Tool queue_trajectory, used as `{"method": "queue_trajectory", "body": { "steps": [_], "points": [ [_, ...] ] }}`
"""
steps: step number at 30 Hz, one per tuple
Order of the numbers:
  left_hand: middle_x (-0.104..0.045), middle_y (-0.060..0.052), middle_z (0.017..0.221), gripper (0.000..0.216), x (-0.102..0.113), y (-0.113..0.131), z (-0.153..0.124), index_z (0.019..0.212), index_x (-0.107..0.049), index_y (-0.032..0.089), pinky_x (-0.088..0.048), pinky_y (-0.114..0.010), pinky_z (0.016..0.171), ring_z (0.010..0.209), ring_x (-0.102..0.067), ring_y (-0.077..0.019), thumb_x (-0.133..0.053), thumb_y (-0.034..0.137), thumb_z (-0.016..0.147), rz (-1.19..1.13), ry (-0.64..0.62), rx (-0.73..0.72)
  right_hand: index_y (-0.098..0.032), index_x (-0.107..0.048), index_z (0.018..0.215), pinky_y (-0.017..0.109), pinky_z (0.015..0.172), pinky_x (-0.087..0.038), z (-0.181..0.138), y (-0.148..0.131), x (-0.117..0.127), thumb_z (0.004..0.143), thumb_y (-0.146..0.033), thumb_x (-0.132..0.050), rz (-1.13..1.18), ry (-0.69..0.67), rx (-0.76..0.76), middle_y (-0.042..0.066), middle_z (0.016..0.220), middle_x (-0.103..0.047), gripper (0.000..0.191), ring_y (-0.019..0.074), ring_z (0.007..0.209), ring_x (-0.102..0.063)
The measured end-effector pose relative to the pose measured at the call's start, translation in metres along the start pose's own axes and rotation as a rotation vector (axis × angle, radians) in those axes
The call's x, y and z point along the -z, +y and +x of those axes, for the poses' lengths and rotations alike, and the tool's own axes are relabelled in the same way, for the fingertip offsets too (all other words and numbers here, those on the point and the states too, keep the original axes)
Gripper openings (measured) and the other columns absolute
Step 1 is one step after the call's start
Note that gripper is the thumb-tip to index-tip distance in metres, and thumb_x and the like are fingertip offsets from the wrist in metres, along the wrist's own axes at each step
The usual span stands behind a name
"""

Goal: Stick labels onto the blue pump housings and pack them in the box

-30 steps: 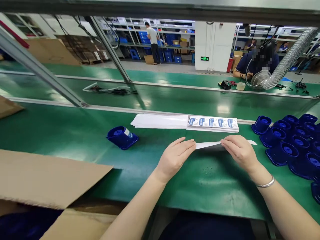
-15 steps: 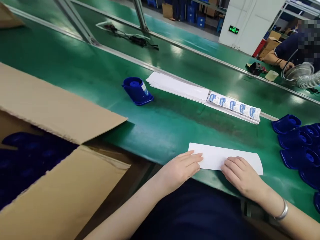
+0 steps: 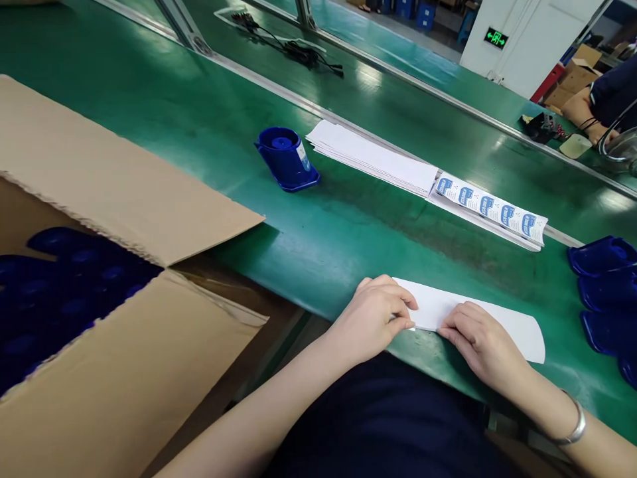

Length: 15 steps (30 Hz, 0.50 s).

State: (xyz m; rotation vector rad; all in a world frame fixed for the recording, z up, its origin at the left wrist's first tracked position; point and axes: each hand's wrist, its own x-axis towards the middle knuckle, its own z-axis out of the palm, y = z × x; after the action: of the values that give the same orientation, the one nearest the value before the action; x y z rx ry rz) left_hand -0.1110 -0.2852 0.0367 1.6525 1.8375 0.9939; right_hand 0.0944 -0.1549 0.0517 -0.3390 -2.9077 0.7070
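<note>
A white paper strip [image 3: 502, 322] is held in both hands at the front edge of the green bench [image 3: 328, 245], its blank side turned up and its long shape slanted down toward the right. Its left end is gripped by the left hand [image 3: 371, 318], whose fingers are curled, with only a narrow gap seen between thumb and forefinger. The strip's near edge is pinched around its middle by the right hand [image 3: 480, 338], the fingers being bunched closely against the thumb. A silver bracelet [image 3: 577, 428] is worn on the right wrist. Beyond the hands, a stack of white sheets [image 3: 373, 158] is laid along a metal rail, and just beside its right end a sheet of blue-printed labels [image 3: 490, 204] is placed on more paper. A blue plastic part [image 3: 288, 159], with a label stuck on its side, is stood near the stack's left end. More blue parts [image 3: 604, 289] are grouped at the right edge, and others are seen inside an open cardboard box [image 3: 114, 172] at the left.
</note>
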Motion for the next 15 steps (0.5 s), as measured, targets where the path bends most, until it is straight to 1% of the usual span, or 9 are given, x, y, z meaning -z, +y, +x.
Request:
{"method": "queue_trajectory", "body": {
  "steps": [3,6,8,11,13,15],
  "points": [
    [-0.078,0.005,0.095,0.020,0.002,0.001,0.008,0.065,-0.071,0.022,-0.041,-0.039,0.084,0.092,-0.064,-0.0191,-0.074,0.018,0.084,0.009,-0.043,0.026,-0.020,-0.058,0.088,0.037,0.071,-0.047,0.002,0.000,0.002,0.103,-0.021,-0.047,0.008,-0.053,-0.056,0.005,0.082,-0.063,0.018,0.0207,0.078,-0.056],
    [-0.077,0.007,0.088,0.021,0.006,0.000,0.013,0.065,-0.070,0.022,-0.040,-0.036,0.081,0.088,-0.064,-0.0168,-0.073,0.018,0.085,0.049,-0.079,0.019,-0.021,-0.058,0.090,0.036,0.074,-0.048,0.002,-0.002,0.005,0.101,-0.020,-0.051,0.089,-0.081,-0.123,0.004,0.085,-0.063,0.013,0.0200,0.080,-0.057],
    [-0.076,0.006,0.090,0.018,0.009,-0.002,0.013,0.068,-0.072,0.023,-0.040,-0.035,0.081,0.089,-0.063,-0.0163,-0.072,0.020,0.086,0.056,-0.120,-0.024,-0.021,-0.058,0.090,0.036,0.076,-0.048,0.003,-0.003,0.006,0.100,-0.020,-0.054,0.154,-0.099,-0.151,0.004,0.086,-0.062,0.011,0.0195,0.082,-0.056],
    [-0.075,0.005,0.097,0.017,0.014,-0.005,0.012,0.072,-0.073,0.024,-0.040,-0.034,0.086,0.093,-0.062,-0.0165,-0.069,0.022,0.088,0.028,-0.160,-0.088,-0.022,-0.060,0.087,0.036,0.077,-0.047,0.006,-0.005,0.008,0.100,-0.020,-0.054,0.182,-0.127,-0.168,0.003,0.084,-0.060,0.013,0.0196,0.082,-0.055],
    [-0.074,0.004,0.097,0.018,0.014,-0.005,0.011,0.071,-0.073,0.024,-0.040,-0.034,0.087,0.094,-0.062,-0.0170,-0.068,0.022,0.088,0.022,-0.161,-0.083,-0.021,-0.060,0.086,0.036,0.077,-0.047,0.008,-0.005,0.009,0.099,-0.019,-0.054,0.165,-0.143,-0.186,0.003,0.084,-0.059,0.015,0.0197,0.082,-0.055],
    [-0.074,0.004,0.094,0.019,0.013,-0.004,0.011,0.070,-0.072,0.023,-0.040,-0.035,0.085,0.092,-0.062,-0.0176,-0.068,0.019,0.087,0.039,-0.156,-0.057,-0.021,-0.059,0.084,0.036,0.076,-0.047,0.010,-0.005,0.009,0.098,-0.017,-0.054,0.136,-0.159,-0.205,0.003,0.084,-0.059,0.016,0.0196,0.082,-0.056]
  ]
}}
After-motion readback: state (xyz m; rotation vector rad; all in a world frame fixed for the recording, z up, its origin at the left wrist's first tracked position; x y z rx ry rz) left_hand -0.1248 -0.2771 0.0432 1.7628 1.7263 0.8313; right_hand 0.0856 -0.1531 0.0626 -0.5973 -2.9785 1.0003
